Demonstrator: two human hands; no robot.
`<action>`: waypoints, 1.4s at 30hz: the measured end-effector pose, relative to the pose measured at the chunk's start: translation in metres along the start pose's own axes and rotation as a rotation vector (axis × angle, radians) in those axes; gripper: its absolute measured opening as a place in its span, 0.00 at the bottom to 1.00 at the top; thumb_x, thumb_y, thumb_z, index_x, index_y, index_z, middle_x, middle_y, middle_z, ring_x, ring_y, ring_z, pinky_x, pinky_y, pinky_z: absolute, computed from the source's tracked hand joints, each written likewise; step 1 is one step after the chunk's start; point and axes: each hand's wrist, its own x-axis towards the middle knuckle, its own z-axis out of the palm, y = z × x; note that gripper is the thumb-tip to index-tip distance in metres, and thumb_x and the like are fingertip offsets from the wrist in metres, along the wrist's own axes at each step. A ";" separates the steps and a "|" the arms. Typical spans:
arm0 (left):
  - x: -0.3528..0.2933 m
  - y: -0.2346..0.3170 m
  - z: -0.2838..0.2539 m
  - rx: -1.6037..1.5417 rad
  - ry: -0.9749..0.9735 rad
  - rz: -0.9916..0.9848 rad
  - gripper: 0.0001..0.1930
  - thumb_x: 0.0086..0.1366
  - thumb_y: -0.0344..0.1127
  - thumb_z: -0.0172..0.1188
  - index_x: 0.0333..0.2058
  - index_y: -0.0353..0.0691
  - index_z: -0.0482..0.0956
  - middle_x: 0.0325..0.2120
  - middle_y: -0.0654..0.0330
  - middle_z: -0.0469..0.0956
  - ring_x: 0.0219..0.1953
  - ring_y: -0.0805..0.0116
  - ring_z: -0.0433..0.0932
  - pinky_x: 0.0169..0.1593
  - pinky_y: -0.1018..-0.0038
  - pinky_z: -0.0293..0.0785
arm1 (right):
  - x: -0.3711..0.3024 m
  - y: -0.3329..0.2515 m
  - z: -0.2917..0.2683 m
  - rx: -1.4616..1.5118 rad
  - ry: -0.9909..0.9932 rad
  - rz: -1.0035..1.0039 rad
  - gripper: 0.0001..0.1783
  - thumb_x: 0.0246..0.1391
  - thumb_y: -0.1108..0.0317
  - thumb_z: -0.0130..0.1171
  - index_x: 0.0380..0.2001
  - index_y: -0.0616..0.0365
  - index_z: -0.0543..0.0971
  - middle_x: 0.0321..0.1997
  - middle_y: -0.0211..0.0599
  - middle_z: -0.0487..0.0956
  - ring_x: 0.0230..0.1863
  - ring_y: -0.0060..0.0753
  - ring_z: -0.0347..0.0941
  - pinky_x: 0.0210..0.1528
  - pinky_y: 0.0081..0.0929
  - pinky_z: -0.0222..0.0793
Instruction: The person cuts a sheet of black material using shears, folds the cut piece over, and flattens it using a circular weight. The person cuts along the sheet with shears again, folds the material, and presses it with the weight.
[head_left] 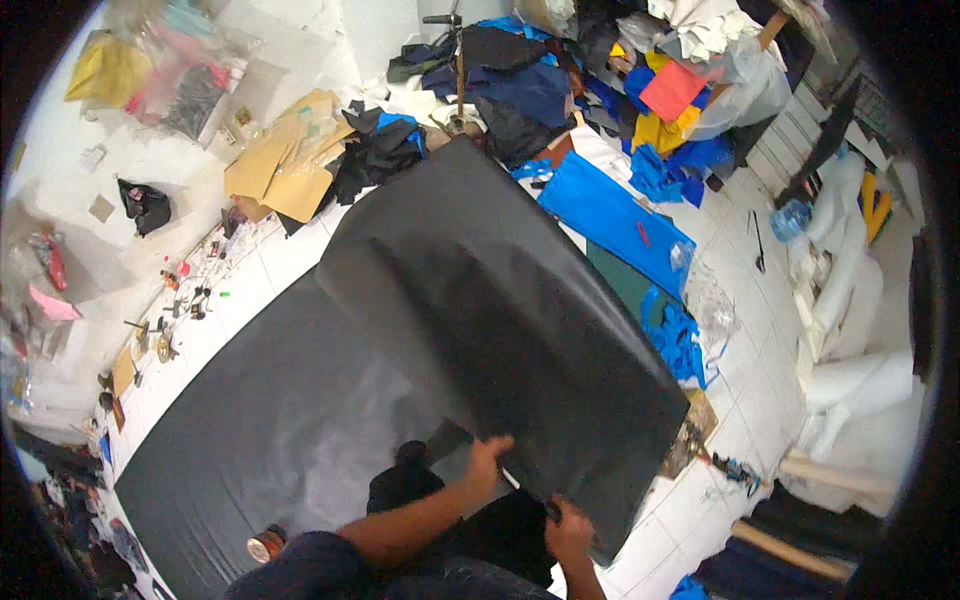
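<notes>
A wide black sheet (270, 400) with a smooth, leather-like surface lies before me, its right part folded over as a darker layer (520, 340). At the near edge of that fold, my left hand (487, 465) is closed, slightly blurred, with the sheet's edge at its fingers. Just right of it, my right hand (570, 530) grips a dark-handled tool (553, 511). Between the two hands shows a short pale strip (511, 479), perhaps the tool's blade; the kind of tool is too small to tell. A round tin-like container (266, 543) rests on the sheet near my left arm.
Heaped fabric scraps (510, 80) lie beyond the sheet. Blue material (615, 220) borders its right side, and brown paper pieces (285, 165) sit at far left. Small tools and bottles (160, 340) line the left edge. White rolls (855, 390) and scissors (757, 245) are at right.
</notes>
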 end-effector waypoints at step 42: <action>-0.203 0.360 -0.757 0.979 0.239 0.552 0.08 0.64 0.28 0.57 0.32 0.36 0.64 0.22 0.54 0.72 0.17 0.66 0.74 0.23 0.70 0.71 | -0.581 -0.311 0.564 -0.077 0.422 0.300 0.18 0.44 0.69 0.57 0.42 0.52 0.82 0.45 0.41 0.79 0.50 0.48 0.73 0.51 0.51 0.64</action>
